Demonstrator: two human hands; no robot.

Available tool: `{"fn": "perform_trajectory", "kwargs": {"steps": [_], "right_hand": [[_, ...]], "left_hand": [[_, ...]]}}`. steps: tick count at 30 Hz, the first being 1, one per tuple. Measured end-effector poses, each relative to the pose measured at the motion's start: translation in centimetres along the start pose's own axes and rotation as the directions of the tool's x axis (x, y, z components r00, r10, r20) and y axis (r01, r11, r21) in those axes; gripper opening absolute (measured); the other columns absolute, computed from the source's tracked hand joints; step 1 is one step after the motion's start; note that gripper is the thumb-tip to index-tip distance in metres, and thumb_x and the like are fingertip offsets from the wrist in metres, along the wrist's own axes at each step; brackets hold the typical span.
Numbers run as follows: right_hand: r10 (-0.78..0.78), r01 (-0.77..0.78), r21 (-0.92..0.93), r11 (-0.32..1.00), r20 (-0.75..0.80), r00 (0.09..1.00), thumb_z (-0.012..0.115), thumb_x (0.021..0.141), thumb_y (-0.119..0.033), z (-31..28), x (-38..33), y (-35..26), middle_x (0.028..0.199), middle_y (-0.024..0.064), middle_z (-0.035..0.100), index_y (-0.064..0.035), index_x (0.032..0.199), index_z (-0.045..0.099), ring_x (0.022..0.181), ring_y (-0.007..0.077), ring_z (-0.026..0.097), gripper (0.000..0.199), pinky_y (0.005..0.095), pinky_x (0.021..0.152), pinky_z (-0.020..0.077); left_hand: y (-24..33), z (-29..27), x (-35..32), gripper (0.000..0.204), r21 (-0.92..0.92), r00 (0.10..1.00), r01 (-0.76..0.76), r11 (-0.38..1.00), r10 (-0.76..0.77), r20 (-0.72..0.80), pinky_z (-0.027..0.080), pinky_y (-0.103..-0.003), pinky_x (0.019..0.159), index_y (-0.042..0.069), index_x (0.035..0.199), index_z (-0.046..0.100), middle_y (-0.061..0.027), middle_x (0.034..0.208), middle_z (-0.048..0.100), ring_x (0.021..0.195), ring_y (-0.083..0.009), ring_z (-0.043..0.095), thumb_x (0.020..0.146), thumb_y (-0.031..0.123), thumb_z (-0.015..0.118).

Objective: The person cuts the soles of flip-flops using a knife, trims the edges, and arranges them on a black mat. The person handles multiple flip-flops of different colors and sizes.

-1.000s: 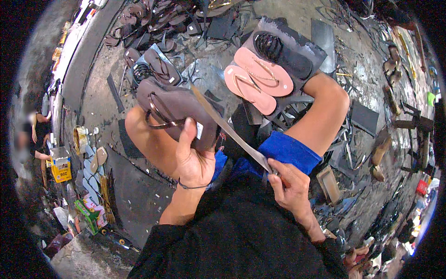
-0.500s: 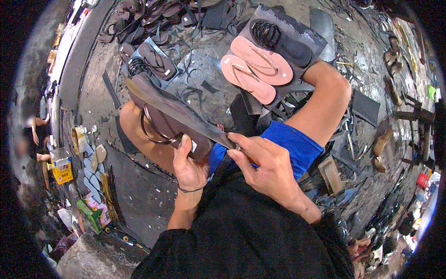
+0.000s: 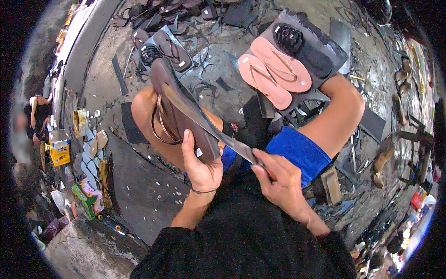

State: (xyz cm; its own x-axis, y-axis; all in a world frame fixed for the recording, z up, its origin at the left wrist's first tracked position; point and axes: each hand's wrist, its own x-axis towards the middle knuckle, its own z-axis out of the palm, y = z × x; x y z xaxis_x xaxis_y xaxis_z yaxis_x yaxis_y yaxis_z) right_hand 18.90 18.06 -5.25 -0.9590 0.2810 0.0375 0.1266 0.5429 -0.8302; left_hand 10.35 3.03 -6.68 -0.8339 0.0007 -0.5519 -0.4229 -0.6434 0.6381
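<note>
My left hand point(image 3: 204, 172) holds a dark brown flip-flop point(image 3: 183, 116) by one end, thumb on its top face near a small white sticker. The sandal stands tilted over my bent leg, with shiny dark straps point(image 3: 160, 121). My right hand point(image 3: 281, 181) is closed on one end of a long, narrow, curved knife point(image 3: 209, 128). Its grey blade lies along the sandal's right edge; the part inside my fingers is hidden. Whether the blade touches the edge all along, I cannot tell.
Two pink flip-flops point(image 3: 281, 69) rest on a dark board point(image 3: 337, 53) ahead right. Another brown pair point(image 3: 169, 51) sits ahead left. Rubber scraps point(image 3: 225, 83) litter the floor. At left are a yellow box point(image 3: 59, 153), a green packet point(image 3: 86, 200) and another person point(image 3: 39, 111).
Both hands have shifted right, and the flip-flop is more upright. The knife has moved with my right hand, which is now farther from the left, showing more blade near its fingers.
</note>
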Motion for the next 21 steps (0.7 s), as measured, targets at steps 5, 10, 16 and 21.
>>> {"fn": "perform_trajectory", "kwargs": {"steps": [5, 10, 16, 21], "right_hand": [[-0.018, -0.014, 0.177, 0.984, 0.179, 0.984, 0.068, 0.091, -0.02, 1.7, 5.7, -0.6, 0.088, 0.0193, 0.07, -0.0058, 0.117, 0.068, 0.078, 0.0361, 0.07, 0.029, 0.0444, 0.067, 0.0561], [0.101, -0.162, 0.171, 0.972, 0.316, 0.943, 0.066, 0.094, -0.023, -0.9, 3.8, -0.5, 0.09, 0.0196, 0.071, -0.0045, 0.115, 0.069, 0.08, 0.0355, 0.071, 0.029, 0.0435, 0.071, 0.0569], [-0.028, -0.008, 0.21, 0.978, 0.171, 0.985, 0.065, 0.095, -0.025, 4.3, 5.9, 1.3, 0.088, 0.0175, 0.071, -0.0055, 0.12, 0.068, 0.08, 0.0346, 0.07, 0.032, 0.0446, 0.071, 0.0563], [-0.14, 0.14, 0.097, 0.985, -0.01, 0.99, 0.065, 0.093, -0.026, 9.5, 9.7, 2.2, 0.085, 0.0152, 0.068, -0.0133, 0.128, 0.064, 0.078, 0.0355, 0.067, 0.037, 0.0456, 0.068, 0.0544]], "left_hand": [[0.4, -0.9, -0.1, 0.037, 0.161, 0.998, 0.048, 0.986, -0.043, -0.035, 0.048, -0.023, 0.057, 0.013, 0.106, 0.062, 0.0028, 0.081, 0.064, 0.069, -0.0085, 0.06, 0.102, 0.047, 0.049], [1.1, -2.2, 0.2, 0.037, 0.077, 0.997, 0.041, 0.996, -0.046, 0.066, 0.055, -0.025, 0.053, 0.01, 0.106, 0.063, -0.0014, 0.081, 0.065, 0.071, -0.0117, 0.061, 0.102, 0.045, 0.05], [1.2, -3.6, -0.1, 0.041, -0.091, 0.982, 0.169, 0.982, -0.159, 0.107, 0.059, -0.027, 0.051, 0.005, 0.107, 0.063, -0.0093, 0.089, 0.067, 0.074, -0.018, 0.062, 0.102, 0.045, 0.052], [0.7, -3.3, 0.0, 0.042, -0.173, 0.979, 0.183, 0.968, -0.163, 0.124, 0.063, -0.029, 0.056, 0.004, 0.108, 0.063, -0.0096, 0.09, 0.068, 0.077, -0.0197, 0.064, 0.102, 0.044, 0.053]]}}
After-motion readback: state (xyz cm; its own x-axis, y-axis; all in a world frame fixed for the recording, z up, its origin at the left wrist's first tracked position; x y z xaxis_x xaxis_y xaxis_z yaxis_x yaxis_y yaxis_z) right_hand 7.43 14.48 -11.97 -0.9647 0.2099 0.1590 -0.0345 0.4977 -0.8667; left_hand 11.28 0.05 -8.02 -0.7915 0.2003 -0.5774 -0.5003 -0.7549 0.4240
